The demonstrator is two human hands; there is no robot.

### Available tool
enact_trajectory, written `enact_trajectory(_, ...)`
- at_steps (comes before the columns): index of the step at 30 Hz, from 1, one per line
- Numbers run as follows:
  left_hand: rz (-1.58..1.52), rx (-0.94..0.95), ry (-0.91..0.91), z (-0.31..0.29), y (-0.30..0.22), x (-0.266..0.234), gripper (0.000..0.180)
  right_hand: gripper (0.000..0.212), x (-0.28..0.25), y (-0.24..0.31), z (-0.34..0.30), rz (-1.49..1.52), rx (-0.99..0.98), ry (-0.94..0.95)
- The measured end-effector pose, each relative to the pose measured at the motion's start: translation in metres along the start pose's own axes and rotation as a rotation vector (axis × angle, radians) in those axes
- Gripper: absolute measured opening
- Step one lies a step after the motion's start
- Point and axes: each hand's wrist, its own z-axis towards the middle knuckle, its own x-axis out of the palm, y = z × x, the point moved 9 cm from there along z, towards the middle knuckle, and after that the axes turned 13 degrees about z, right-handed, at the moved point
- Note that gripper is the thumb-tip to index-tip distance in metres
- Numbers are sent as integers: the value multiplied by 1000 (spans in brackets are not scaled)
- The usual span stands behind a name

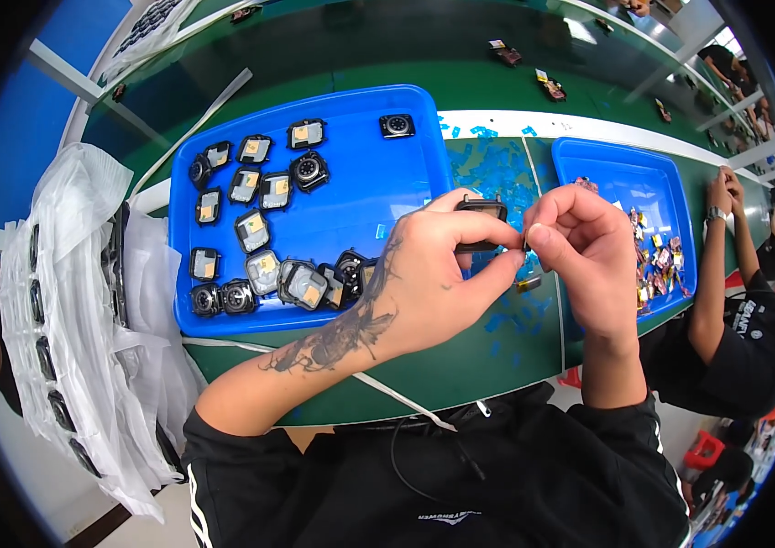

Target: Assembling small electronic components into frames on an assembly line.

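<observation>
My left hand point(442, 265) is closed on a black watch case point(482, 210), held over the green table between two blue trays. Beside it my right hand point(593, 256) is pinched, thumb against forefinger, at the case's right edge. A tiny dark bit shows at those fingertips, too small to name. Below the hands, a small dark part with a yellowish edge point(529, 284) lies on the table. Small blue film pieces point(497, 164) are scattered around and under the hands. My left forearm passes over the right part of the larger tray.
The large blue tray point(360, 201) at left holds several watch cases point(253, 230). A smaller blue tray point(625, 164) at right holds small wired parts point(661, 260). More parts point(550, 87) lie on the green surface beyond a white strip. White wrapped packs point(77, 320) stand far left; another person's arms point(712, 247) are at right.
</observation>
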Motion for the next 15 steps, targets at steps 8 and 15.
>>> enact_trajectory(8, -18, -106, -5, -1, 9, 3, 11, 10, 10, 15, -1, -280, -236, -56)
enact_trajectory(15, -241, -220, 44, -1, 26, 5, 12, 14, 22, 38, -40, -705, -497, -34)
